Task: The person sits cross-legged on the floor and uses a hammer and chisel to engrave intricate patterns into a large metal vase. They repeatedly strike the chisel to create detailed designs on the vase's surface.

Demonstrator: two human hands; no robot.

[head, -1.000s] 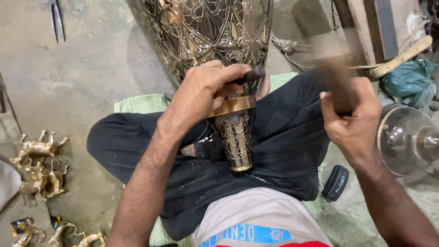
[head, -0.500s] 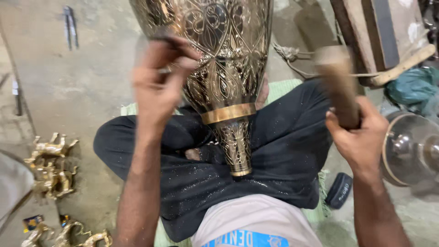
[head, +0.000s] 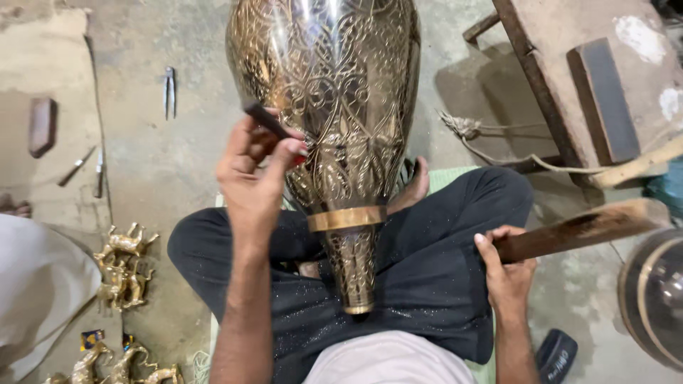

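A large engraved brass vase (head: 327, 107) lies with its narrow neck across my crossed legs in black trousers (head: 427, 277). A plain gold band (head: 346, 218) rings the neck. My left hand (head: 256, 178) holds a small dark chisel (head: 267, 121) against the vase's left side. To the right of my knee, my right hand (head: 506, 267) grips a wooden mallet stick (head: 580, 227), held away from the vase. My bare foot (head: 415, 186) shows behind the vase.
Small brass animal figures (head: 124, 267) lie on the floor at left, more at the bottom left (head: 121, 363). Pliers (head: 169, 89) and thin tools (head: 89, 167) lie on the concrete. A wooden bench (head: 590, 78) stands at upper right, a round metal vessel (head: 654, 299) at right.
My left hand went from gripping the vase's neck up to its side with the chisel. The right hand with the mallet has dropped lower and tilted outward. The view moved closer.
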